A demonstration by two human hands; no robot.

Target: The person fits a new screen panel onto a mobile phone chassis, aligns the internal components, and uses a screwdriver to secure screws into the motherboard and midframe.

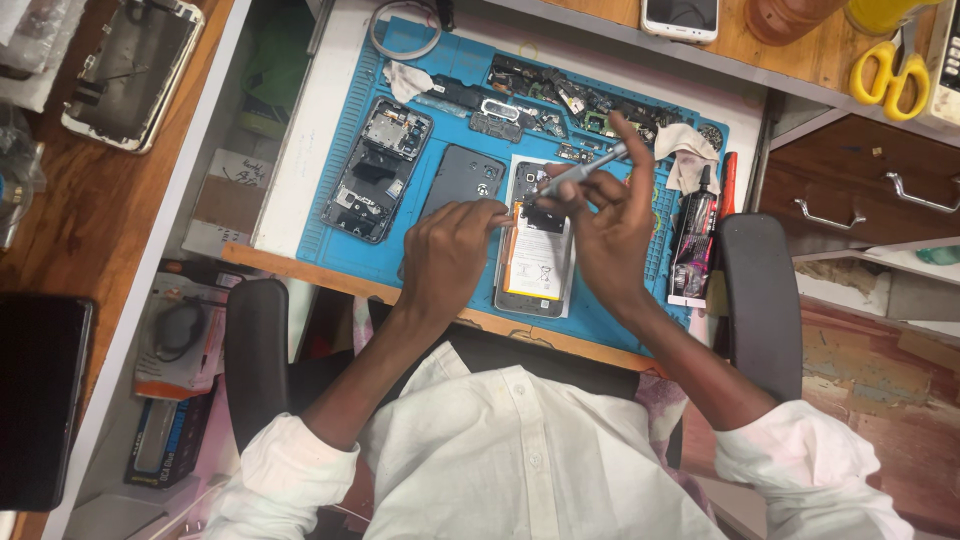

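Opened phone (535,262), with its back removed and a white battery showing, is laid flat on the blue work mat (620,320), close to the mat's near edge and somewhat right of its middle. A grey screwdriver (580,172) is pinched between the thumb and fingers of the right hand (612,235), with the forefinger raised over the handle; its tip is brought down on the upper end of the phone, just above the battery. The left hand (445,255) is rested on the mat beside the phone's left side, its fingers drawn together, and the fingertips are pressed against the phone's upper left edge; whether something small is pinched there cannot be told.

Just left of that hand a dark grey back cover (462,178) is laid, partly hidden by the knuckles. Farther left, toward the mat's left edge, a second opened phone frame (377,170) with exposed boards is seen. Along the mat's far edge a row of small dark parts (560,100) is spread out. At the right edge a black tube of glue (694,240) and a red tool (728,185) are placed side by side, with a crumpled cloth (688,150) just above them. Yellow scissors (890,70) are lying on the wooden shelf at the far right corner.
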